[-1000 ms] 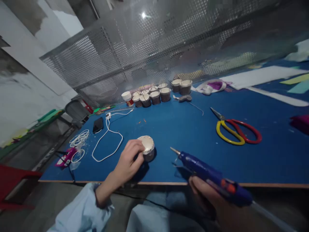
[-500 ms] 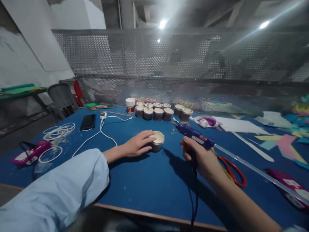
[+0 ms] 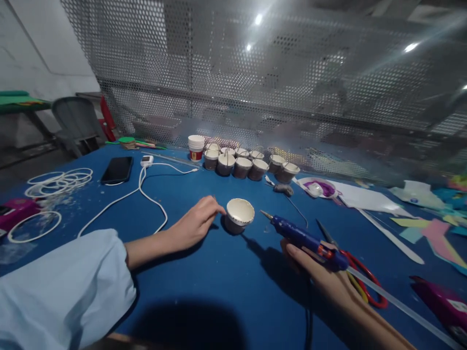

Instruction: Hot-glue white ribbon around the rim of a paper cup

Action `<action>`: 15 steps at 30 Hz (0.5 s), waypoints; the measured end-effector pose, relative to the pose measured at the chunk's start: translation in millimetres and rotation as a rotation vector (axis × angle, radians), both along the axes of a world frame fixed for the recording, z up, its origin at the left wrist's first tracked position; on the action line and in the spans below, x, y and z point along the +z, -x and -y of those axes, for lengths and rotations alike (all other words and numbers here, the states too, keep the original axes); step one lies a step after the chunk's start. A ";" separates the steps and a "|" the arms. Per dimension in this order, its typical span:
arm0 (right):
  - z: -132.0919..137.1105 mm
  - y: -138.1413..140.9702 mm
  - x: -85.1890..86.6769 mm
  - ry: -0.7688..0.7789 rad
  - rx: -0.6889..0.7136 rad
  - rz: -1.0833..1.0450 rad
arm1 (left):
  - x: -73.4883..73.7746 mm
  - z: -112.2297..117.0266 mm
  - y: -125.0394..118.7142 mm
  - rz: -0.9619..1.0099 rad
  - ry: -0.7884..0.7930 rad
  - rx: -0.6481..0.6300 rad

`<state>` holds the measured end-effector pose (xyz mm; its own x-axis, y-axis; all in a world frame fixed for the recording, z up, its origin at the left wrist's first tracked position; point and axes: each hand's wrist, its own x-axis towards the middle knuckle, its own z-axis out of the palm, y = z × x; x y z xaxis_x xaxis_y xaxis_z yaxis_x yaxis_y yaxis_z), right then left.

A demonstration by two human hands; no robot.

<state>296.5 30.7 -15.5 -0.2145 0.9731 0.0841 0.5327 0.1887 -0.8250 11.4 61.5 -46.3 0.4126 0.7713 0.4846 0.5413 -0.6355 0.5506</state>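
Note:
A small cup point(image 3: 237, 224) with a cream inside and a dark, wrapped outside stands upright in the middle of the blue table. My left hand point(image 3: 195, 221) lies just left of it, the index finger stretched to the cup's side, touching or nearly so, without gripping it. In my right hand point(image 3: 310, 260) is a blue glue gun point(image 3: 299, 236), its nozzle aimed left at the cup and a little apart from it. A long clear glue stick point(image 3: 401, 306) sticks out of its back, and a dark cord hangs down. The right fingers are partly hidden behind the gun.
Several similar cups point(image 3: 242, 167) with thin handles stand in rows at the back, beside stacked paper cups point(image 3: 196, 148). Scissors point(image 3: 379, 296) lie by my right forearm. A phone point(image 3: 117, 170), a white cable point(image 3: 140, 182) and white rings point(image 3: 60, 181) are at left.
My left hand has drawn back left from the cup's rim, its fingers more gathered. The glue gun has come lower, its nozzle nearer the cup's height. The view has tilted down.

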 end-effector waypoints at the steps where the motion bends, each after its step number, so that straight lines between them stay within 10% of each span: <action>1: 0.1 -1.3 -1.3 -0.007 -0.003 0.013 | -1.2 1.5 -0.2 -0.016 0.010 -0.024; 8: -1.9 -7.4 -17.1 0.036 0.029 -0.054 | -6.4 17.1 -5.2 0.156 0.322 0.085; 15: -3.6 -19.1 -37.6 0.073 0.001 -0.187 | -2.4 30.1 -30.7 0.966 1.038 -0.166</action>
